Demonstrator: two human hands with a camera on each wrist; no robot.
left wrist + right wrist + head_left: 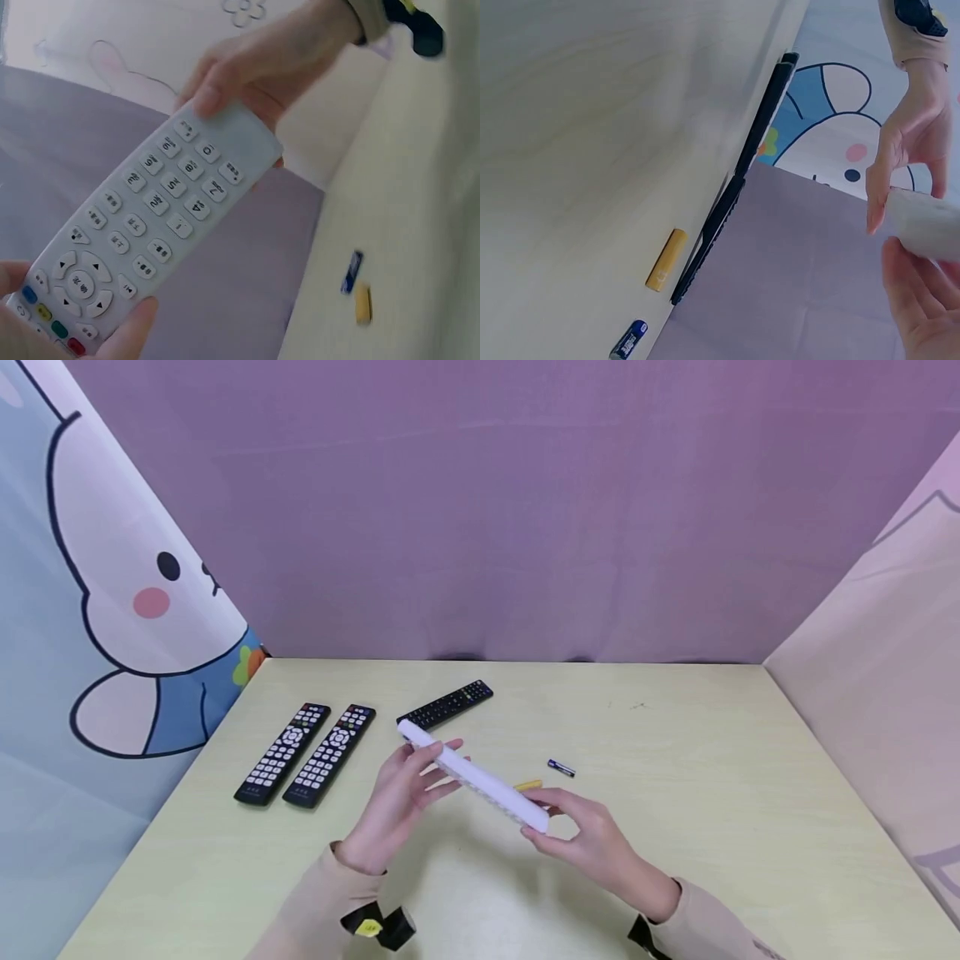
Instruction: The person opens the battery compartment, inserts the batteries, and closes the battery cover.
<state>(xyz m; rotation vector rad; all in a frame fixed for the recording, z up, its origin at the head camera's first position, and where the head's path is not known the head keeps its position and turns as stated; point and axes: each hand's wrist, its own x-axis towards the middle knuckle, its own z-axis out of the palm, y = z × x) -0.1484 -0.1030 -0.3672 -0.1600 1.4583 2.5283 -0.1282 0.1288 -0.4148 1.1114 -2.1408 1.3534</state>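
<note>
A white remote control (480, 781) is held tilted above the table between both hands. My left hand (396, 808) grips its far end, near the coloured buttons that show in the left wrist view. The near end is pinched between thumb and fingers of my right hand (592, 839). In the left wrist view the button face of the white remote control (161, 199) is visible, with number keys toward the right hand (255, 64). A yellow battery (666, 259) and a blue battery (561, 768) lie on the table beyond the right hand.
Two black remote controls (282, 754) (330, 757) lie side by side at the left of the table (750, 827). Another black remote control (446, 705) lies slanted behind the white one. A purple cloth (510, 527) hangs behind the table, with printed cloths at both sides.
</note>
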